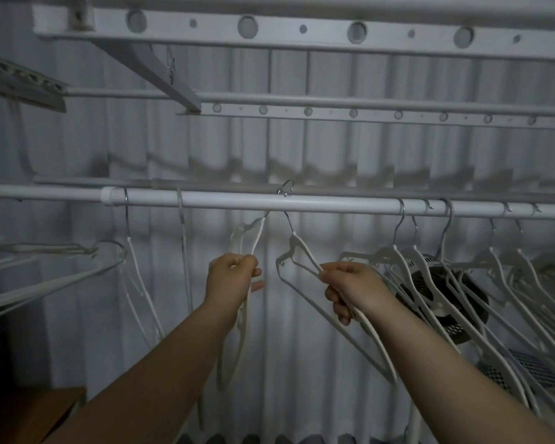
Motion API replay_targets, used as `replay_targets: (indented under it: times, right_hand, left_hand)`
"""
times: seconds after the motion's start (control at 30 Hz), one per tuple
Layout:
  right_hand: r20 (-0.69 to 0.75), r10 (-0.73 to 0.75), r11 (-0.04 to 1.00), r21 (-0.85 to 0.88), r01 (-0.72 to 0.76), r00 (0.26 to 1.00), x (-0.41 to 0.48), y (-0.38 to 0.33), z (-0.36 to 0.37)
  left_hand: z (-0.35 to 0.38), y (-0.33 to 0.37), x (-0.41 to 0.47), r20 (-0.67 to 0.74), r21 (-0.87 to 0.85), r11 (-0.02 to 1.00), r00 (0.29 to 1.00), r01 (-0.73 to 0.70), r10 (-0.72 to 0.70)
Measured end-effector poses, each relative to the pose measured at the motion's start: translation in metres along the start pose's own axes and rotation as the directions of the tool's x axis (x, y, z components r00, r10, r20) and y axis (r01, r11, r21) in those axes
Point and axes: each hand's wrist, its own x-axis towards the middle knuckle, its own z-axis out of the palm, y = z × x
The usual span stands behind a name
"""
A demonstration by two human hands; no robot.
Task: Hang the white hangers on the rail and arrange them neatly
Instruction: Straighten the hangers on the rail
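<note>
Position: the white rail (225, 200) runs level across the view, in front of a corrugated wall (334, 149). Both of the person's arms are raised to its middle stretch.

Left hand (229, 277): clenched around the lower part of a white hanger (259, 235), which hangs edge-on. The top of this hanger reaches the underside of the rail; it cannot be determined whether its hook is over the rail.

Right hand (350, 288): fingers wrapped around one shoulder arm of a second white hanger (305, 251). This hanger is tilted, its body swung toward the right, and its metal hook sits over the rail at the middle, just beside the top of the first hanger.

Other stock: a close-packed row of white hangers (398, 251) occupies the rail's right end, with hooks on the rail and bodies overlapping. Two further hangers (134, 261) hang apart from each other toward the rail's left end.

Surroundings: a black fan (446, 302) stands behind the right-hand row. Perforated bars (302, 28) cross overhead. The lighting is dim and fine detail is blurred.
</note>
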Motion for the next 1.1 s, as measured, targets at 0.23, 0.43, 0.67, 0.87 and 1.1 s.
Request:
replay_targets:
  times: [0.23,0.43,0.67,0.87,1.1]
  right_hand:
    - [0.055,0.113,0.991,-0.083,-0.108,0.992,0.002,-0.020,0.001]
    - [0.046,0.181,0.974,-0.149,-0.172,0.982,0.012,-0.027,0.005]
    - [0.031,0.192,0.972,-0.147,-0.185,0.981,0.028,-0.036,0.011]
    - [-0.012,0.162,0.984,-0.077,-0.162,0.987,0.032,-0.026,0.009]
    - [-0.006,0.055,0.998,0.004,-0.055,0.998,0.022,-0.013,0.010]
  left_hand:
    - [-0.009,-0.006,0.006,-0.034,0.127,0.985,0.992,-0.118,0.124]
    - [-0.014,-0.011,0.009,-0.061,0.133,0.980,0.985,-0.150,0.159]
    - [-0.017,-0.013,0.012,-0.034,0.178,0.966,0.979,-0.190,0.199]
    - [-0.026,-0.009,0.017,-0.024,0.102,0.990,0.995,-0.097,0.100]
    - [-0.031,-0.003,0.009,-0.015,0.019,0.999,0.999,0.039,-0.039]
